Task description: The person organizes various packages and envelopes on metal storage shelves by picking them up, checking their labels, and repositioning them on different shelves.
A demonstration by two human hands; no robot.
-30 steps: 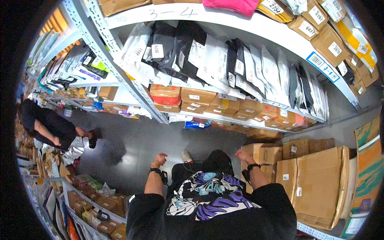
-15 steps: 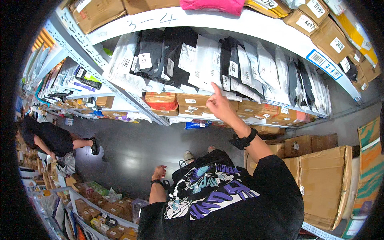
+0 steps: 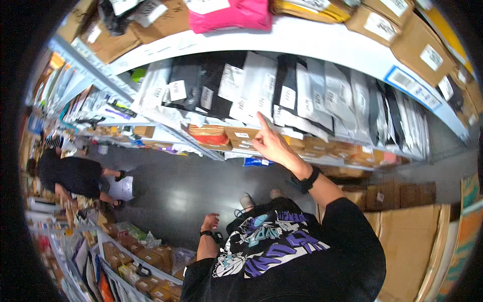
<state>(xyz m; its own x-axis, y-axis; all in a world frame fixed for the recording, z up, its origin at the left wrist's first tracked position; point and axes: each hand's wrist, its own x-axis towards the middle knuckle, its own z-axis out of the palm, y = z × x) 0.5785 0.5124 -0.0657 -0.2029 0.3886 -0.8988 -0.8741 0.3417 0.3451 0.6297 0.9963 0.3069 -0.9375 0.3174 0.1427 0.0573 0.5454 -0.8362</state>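
Note:
My right hand [image 3: 275, 144] reaches up to the shelf with its index finger stretched out and the other fingers curled, holding nothing. The fingertip is at the lower end of a white mailer bag [image 3: 255, 83] bearing printed labels; whether it touches the bag I cannot tell. This bag stands upright in a row, between a black bag [image 3: 211, 80] on its left and another black bag [image 3: 288, 80] on its right. Lower down, near my body, hangs my left hand [image 3: 210, 221], its fingers loosely bent and apart, with nothing visible in it.
Cartons and a pink parcel [image 3: 231, 15] lie on the shelf above; more cartons [image 3: 241, 135] sit below the row. A large cardboard box [image 3: 410, 246] stands at my right. At the far left a person in black [image 3: 75, 173] bends over near other shelves.
My view has shifted, so the shelf and the person appear displaced. My right index finger has slid slightly left along the bottom of the white bags. My left hand still hangs low.

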